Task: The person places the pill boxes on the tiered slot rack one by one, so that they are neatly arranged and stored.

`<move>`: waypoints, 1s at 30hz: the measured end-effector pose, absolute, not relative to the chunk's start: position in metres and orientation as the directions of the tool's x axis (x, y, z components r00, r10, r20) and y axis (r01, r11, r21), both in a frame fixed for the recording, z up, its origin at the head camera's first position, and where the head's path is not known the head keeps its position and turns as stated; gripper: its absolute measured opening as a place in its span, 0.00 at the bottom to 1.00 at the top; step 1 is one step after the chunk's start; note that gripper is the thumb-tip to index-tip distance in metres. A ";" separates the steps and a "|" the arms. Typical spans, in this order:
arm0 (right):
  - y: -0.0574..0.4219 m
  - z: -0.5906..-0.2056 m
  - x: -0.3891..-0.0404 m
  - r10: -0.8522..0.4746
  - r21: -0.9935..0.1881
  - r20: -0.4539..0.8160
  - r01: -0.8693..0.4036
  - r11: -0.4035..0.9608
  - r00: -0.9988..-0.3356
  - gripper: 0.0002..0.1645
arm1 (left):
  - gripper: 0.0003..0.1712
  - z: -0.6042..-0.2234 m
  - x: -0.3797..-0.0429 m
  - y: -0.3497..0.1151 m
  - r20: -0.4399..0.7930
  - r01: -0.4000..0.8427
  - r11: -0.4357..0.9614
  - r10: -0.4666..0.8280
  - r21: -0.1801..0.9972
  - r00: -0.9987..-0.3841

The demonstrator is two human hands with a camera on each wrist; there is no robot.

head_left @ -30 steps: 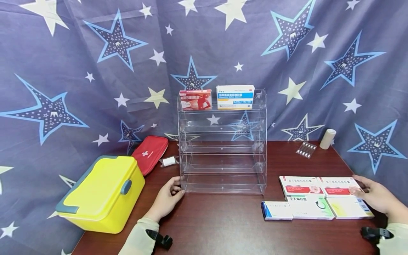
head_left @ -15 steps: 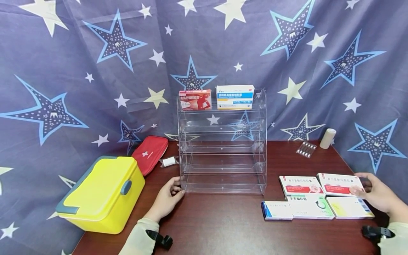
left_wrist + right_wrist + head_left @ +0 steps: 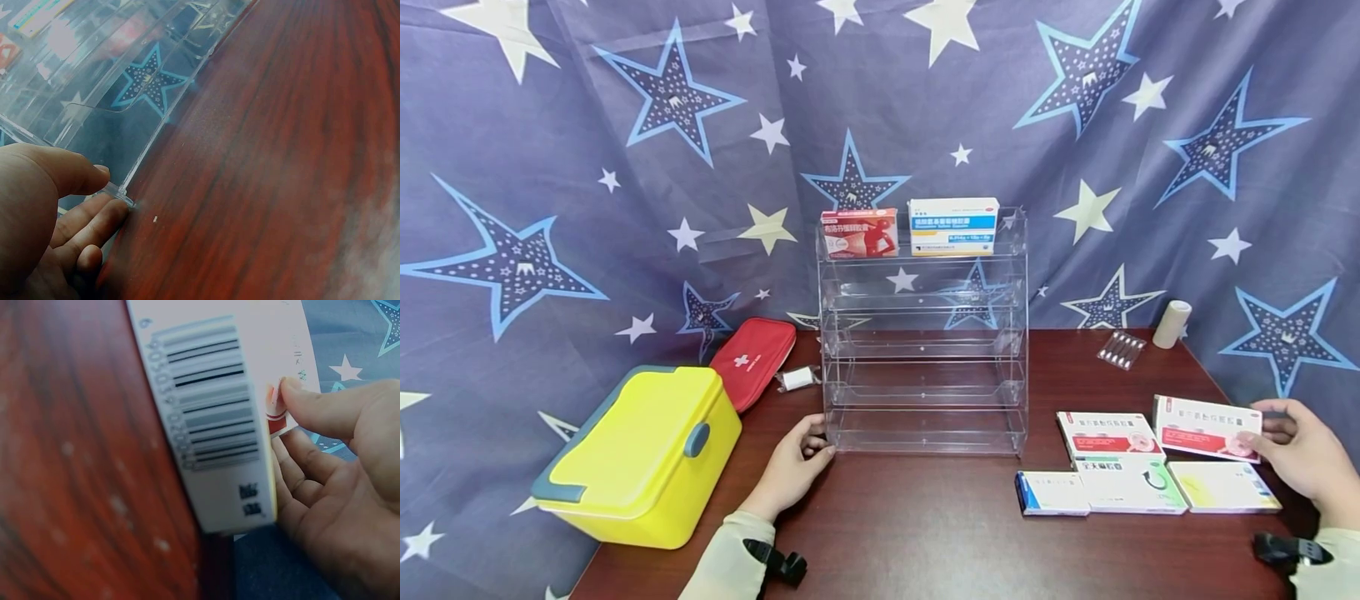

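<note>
1. Head view, right side: the right hand (image 3: 1307, 454) has a narrow grip, holding the red-and-white box (image 3: 1206, 433) by its right end between thumb and fingers; the box slants down to the right, beyond the yellow-and-white box (image 3: 1223, 487)
2. Head view, clearances: a small gap divides the held box from its twin box (image 3: 1108, 435); a strip of worktop (image 3: 925, 517) separates the twin box from the clear rack (image 3: 922, 442), and more worktop extends in front of the rack
3. Head view, left side: the left hand (image 3: 793, 467) has its grip on the rack's lower left corner; the yellow case (image 3: 647, 450) stands well apart to its left
4. Head view, change: against one second ago, when the held box lay against its neighbours, it has shifted away and tilted; left hand and rack keep their places
5. Left wrist view: thumb and fingers pinch the rack corner; the front edge runs diagonally along the worktop
6. Right wrist view: the thumb presses the held box; a barcoded end (image 3: 215, 419) stands beside, its owner unclear
</note>
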State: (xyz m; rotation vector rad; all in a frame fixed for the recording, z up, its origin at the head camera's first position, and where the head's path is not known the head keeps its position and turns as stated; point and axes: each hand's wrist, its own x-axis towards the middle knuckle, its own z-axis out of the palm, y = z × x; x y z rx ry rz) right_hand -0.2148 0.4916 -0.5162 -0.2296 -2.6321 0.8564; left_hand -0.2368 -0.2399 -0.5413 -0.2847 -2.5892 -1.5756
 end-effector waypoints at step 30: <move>0.439 -0.457 -0.213 0.513 -0.874 0.348 -0.074 0.480 -0.784 0.23 | 0.27 -0.541 -0.238 -0.238 0.186 0.216 0.462 0.110 0.860 -0.976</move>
